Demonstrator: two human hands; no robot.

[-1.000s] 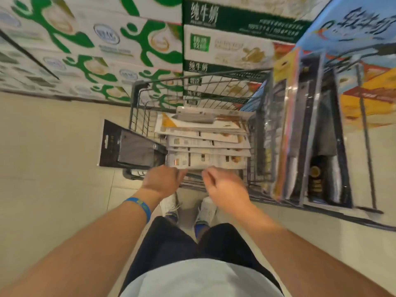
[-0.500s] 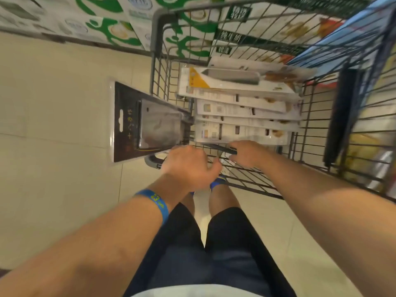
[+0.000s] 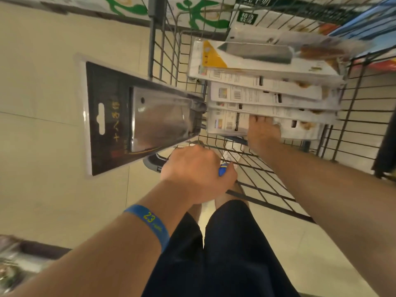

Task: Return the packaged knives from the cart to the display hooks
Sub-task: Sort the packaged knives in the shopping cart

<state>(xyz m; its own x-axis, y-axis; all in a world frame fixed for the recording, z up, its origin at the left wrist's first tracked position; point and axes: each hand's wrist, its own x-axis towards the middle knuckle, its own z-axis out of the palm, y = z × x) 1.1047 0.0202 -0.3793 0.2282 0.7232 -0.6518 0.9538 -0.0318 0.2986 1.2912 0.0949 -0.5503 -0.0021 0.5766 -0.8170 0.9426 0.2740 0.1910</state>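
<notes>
A wire shopping cart [image 3: 162, 61] stands right in front of me. Several white knife packages are stacked flat in it; the top one [image 3: 257, 58] shows a yellow corner and a dark blade. A black cleaver package [image 3: 128, 116] sticks out over the cart's left side. My left hand [image 3: 197, 170] grips the cart's grey handle [image 3: 152, 161]. My right hand [image 3: 263, 131] reaches into the basket and holds the near edge of the closest white package [image 3: 227, 123], fingers lying on top of it, thumb hidden.
Stacked milk cartons [image 3: 199, 16] with green print line the floor beyond the cart. A blue box [image 3: 364, 22] shows at top right, a dark hanging item [image 3: 385, 151] at the right edge, and shelf goods [image 3: 10, 266] at bottom left. Tiled floor [image 3: 42, 136] lies to the left.
My right hand left the handle area and went forward into the basket onto the nearest white package. My left hand stayed on the handle. The view tilted down and closer.
</notes>
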